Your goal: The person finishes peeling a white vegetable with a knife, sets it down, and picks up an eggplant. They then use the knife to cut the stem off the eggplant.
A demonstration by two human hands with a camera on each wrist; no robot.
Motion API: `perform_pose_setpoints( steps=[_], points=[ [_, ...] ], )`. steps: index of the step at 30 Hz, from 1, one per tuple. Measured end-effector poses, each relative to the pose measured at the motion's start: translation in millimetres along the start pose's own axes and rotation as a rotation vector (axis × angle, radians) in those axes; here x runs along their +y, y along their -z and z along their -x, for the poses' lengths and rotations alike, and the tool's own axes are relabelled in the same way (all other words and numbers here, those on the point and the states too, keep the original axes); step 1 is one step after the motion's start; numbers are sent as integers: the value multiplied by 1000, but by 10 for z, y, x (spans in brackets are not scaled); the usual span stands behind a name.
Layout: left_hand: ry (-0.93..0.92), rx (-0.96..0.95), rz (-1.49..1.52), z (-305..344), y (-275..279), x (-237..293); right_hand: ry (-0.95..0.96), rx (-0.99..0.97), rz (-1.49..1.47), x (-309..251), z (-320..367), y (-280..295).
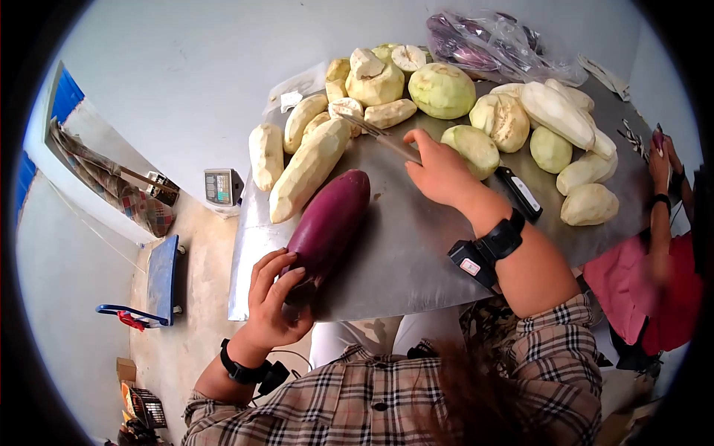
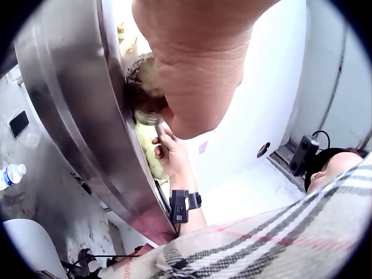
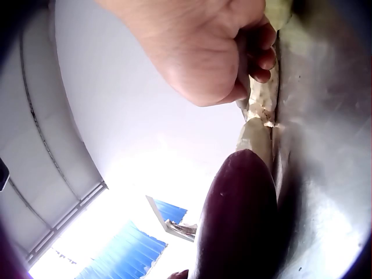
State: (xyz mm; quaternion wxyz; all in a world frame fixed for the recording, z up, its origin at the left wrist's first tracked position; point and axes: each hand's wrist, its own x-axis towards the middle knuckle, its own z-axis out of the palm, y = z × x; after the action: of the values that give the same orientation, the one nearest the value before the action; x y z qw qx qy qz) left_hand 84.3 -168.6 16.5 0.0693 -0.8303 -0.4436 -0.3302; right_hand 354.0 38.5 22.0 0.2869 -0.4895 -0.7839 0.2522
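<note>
A large purple eggplant lies slanting on the metal table, its stem end toward the person. The left hand grips it at that end, thumb and fingers around it. Above and right of it, the right hand holds a metal peeler or knife, its tip pointing at the peeled pieces; the exact tool is hard to tell. In the right wrist view the right hand is curled round the handle, with the purple eggplant below. The left wrist view shows the left hand at the stem end.
Peeled eggplants line the table's far left, with more peeled ones at the right. A black device lies near the right forearm. A plastic bag of purple eggplants sits at the back. Another person's hands are at the right edge.
</note>
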Motion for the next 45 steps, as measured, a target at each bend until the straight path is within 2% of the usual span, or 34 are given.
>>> perform_pose_setpoints(
  steps=[6,14,18,21,27,31,37,43,45],
  points=[
    [56,10,100,42,49,-183,-53,-83,-7,-68,28,59],
    [-8,3,192,42,55,-510,6,-100,76,113,-20,-79],
    [5,25,231,59,88,-517,-42,-142,76,-54,22,-15],
    [25,39,251,65,97,-527,-16,-124,111,-42,31,-28],
    [62,42,260,68,147,-533,177,46,222,92,6,-92],
    [101,61,241,50,115,-506,196,56,212,107,3,-77],
    [92,53,255,18,115,-482,191,64,71,70,-19,-104],
    [78,30,252,76,89,-516,241,147,49,140,-77,-152],
    [65,26,224,84,93,-526,306,206,-38,253,-127,-212]
  ],
)
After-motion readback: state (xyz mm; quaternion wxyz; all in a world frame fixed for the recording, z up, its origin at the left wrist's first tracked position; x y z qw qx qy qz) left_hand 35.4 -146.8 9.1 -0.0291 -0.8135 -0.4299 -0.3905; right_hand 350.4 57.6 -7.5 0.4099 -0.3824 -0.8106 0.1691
